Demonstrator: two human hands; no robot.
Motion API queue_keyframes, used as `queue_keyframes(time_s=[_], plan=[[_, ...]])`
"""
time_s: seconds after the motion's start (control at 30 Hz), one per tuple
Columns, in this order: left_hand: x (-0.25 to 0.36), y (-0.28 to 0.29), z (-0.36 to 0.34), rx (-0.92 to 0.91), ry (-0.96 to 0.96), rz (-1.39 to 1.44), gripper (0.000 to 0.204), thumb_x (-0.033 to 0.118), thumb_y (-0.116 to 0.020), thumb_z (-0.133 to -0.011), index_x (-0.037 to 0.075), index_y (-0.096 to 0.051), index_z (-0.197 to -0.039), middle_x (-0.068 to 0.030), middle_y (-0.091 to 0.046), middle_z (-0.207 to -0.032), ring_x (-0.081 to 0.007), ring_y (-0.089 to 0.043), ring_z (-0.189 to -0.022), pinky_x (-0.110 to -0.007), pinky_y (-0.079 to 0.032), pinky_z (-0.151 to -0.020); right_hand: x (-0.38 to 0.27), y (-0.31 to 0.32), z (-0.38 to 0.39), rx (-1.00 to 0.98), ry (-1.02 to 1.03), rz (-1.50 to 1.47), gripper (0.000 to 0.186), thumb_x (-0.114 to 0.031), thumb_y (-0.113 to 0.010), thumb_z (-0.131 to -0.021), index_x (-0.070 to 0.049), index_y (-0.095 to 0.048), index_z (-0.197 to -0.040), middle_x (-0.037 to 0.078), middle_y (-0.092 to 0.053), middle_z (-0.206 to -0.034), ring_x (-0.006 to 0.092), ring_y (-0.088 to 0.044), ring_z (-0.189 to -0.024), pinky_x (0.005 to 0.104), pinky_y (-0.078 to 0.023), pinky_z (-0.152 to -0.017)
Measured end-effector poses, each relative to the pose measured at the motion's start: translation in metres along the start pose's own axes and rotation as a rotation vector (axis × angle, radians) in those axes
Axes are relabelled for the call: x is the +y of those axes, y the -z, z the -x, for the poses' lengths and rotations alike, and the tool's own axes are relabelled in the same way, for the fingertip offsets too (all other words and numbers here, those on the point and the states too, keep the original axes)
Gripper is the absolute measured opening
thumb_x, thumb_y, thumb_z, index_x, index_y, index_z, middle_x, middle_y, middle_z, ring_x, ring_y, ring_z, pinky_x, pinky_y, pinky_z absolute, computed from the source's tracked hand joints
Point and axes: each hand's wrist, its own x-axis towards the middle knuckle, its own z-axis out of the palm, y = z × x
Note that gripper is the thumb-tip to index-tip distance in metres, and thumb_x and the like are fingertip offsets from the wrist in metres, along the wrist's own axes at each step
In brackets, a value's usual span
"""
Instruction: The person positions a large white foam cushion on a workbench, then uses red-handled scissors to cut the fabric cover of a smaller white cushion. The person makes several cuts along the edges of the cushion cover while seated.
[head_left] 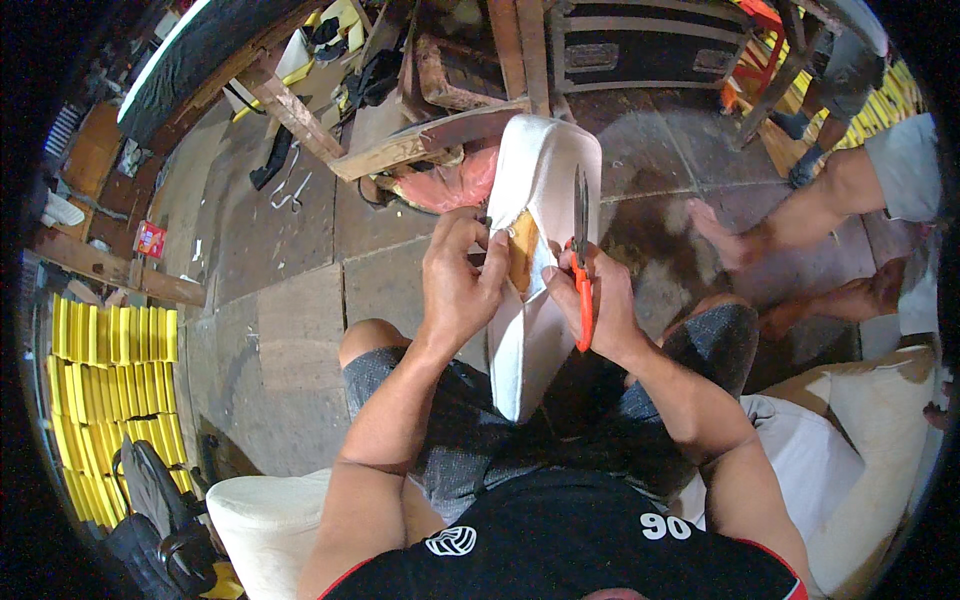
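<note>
The person sits with a white shoe upper [535, 250] propped on the lap, toe pointing away. The left hand [458, 285] pinches its inner edge; the right hand [600, 305] is closed round orange-handled scissors [581, 262], blades up beside the opening. Trimming the edge seems in hand; the next cut calls for holding the edge taut

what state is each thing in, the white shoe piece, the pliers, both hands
white shoe upper: upright on the lap, lining pulled back at the opening
orange-handled pliers: held upright, closed, tips up
left hand: gripping the upper's edge
right hand: closed around the pliers' handles
</note>
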Motion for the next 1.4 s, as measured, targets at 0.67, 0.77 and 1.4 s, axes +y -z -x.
queue_keyframes(time_s=[0.67,0.77,1.4], plan=[[-0.014,0.017,0.022,0.055,0.106,0.467,0.01,0.01,-0.052,-0.098,0.001,-0.052,-0.094,-0.0021,-0.055,-0.082,-0.0077,-0.049,-0.077,-0.025,-0.043,-0.07,-0.014,0.03,0.009,0.12,0.566,-0.085,0.024,-0.002,-0.076,-0.077,-0.003,-0.06,-0.096,0.014,-0.067,-0.098,0.0216,-0.065,-0.087,0.0308,-0.052,-0.074],[-0.015,0.019,0.022,0.054,0.074,0.519,0.008,0.009,-0.048,-0.1,0.002,-0.05,-0.097,-0.0004,-0.052,-0.089,-0.0058,-0.047,-0.081,-0.022,-0.041,-0.073,-0.018,0.046,0.008,0.166,0.589,0.027,0.027,-0.005,-0.076,-0.077,-0.003,-0.06,-0.099,0.014,-0.068,-0.1,0.0222,-0.066,-0.087,0.0324,-0.05,-0.081],[0.001,0.008,0.042,-0.078,0.017,0.526,0.006,0.009,-0.048,-0.099,0.003,-0.049,-0.098,-0.0013,-0.049,-0.092,-0.0081,-0.046,-0.085,-0.024,-0.039,-0.078,-0.011,0.1,-0.006,0.568,0.896,0.167,0.029,-0.015,-0.062,-0.087,-0.001,-0.052,-0.11,0.016,-0.058,-0.115,0.0234,-0.056,-0.097,0.0363,-0.045,-0.085]])
